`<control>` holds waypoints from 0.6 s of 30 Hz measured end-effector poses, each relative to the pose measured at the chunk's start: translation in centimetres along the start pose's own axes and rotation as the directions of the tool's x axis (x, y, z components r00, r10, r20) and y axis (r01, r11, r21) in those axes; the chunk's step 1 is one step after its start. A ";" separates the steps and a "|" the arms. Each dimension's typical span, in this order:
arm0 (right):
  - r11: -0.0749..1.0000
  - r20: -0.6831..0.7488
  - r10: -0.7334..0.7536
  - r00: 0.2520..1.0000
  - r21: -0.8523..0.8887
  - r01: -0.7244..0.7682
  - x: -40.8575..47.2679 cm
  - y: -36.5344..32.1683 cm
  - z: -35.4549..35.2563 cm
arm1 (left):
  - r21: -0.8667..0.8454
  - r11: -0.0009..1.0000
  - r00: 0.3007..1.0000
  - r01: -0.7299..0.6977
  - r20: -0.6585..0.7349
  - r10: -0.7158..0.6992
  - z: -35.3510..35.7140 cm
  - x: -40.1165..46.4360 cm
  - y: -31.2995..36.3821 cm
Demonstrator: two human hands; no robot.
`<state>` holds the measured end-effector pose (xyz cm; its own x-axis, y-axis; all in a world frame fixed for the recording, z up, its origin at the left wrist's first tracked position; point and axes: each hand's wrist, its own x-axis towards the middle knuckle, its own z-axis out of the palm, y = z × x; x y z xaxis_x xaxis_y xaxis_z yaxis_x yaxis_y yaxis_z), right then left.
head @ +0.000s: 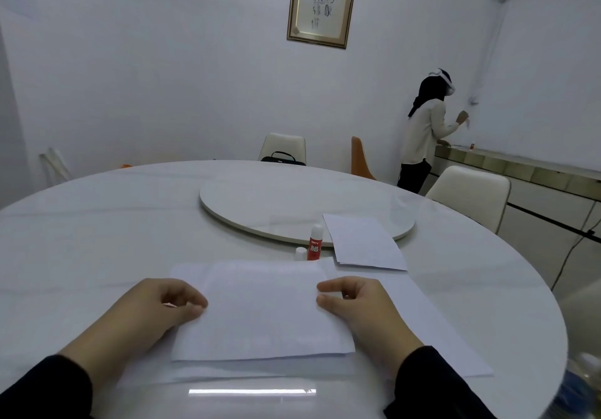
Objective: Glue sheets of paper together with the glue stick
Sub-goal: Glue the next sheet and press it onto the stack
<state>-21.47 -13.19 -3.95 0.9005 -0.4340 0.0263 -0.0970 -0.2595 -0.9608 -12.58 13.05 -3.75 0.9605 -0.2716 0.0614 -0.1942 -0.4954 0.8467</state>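
Note:
A white sheet of paper [263, 314] lies on top of other white sheets [422, 331] in front of me. My left hand [162, 305] pinches its left edge with thumb and fingers. At the right edge my right hand [354, 301] does the same. Behind the sheets a red and white glue stick [314, 244] stands upright, uncapped, with its white cap [300, 252] beside it on the left. A small stack of paper [364, 243] lies to the right of the glue stick, partly on the turntable.
The round white table [97, 223] carries a white turntable [292, 204] in its middle. Chairs stand behind the table, one holding a black bag [283, 158]. A person [426, 132] stands at a counter at the back right.

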 end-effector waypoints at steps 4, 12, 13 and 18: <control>0.998 0.040 -0.010 0.999 -0.062 0.013 -0.1 0.4 -0.1 | 0.117 0.992 0.999 -0.040 -0.027 0.044 0.0 -0.6 -0.3; 0.960 0.031 -0.089 0.996 -0.264 0.094 0.1 0.6 -0.1 | 0.258 0.962 0.996 -0.087 -0.001 0.090 -0.1 -0.9 -0.4; 0.955 0.034 -0.094 0.995 -0.279 0.100 0.2 0.6 -0.1 | 0.262 0.961 0.996 -0.085 0.006 0.087 -0.1 -0.9 -0.4; 0.935 0.057 -0.103 0.993 -0.335 0.116 0.1 0.7 0.0 | 0.293 0.952 0.996 -0.089 0.016 0.088 -0.1 -1.0 -0.6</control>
<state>-21.41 -13.44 -4.65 0.9284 -0.3552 0.1091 -0.1284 -0.5822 -0.8029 -13.41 13.73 -4.28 0.9362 -0.3278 0.1271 -0.3289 -0.6891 0.6457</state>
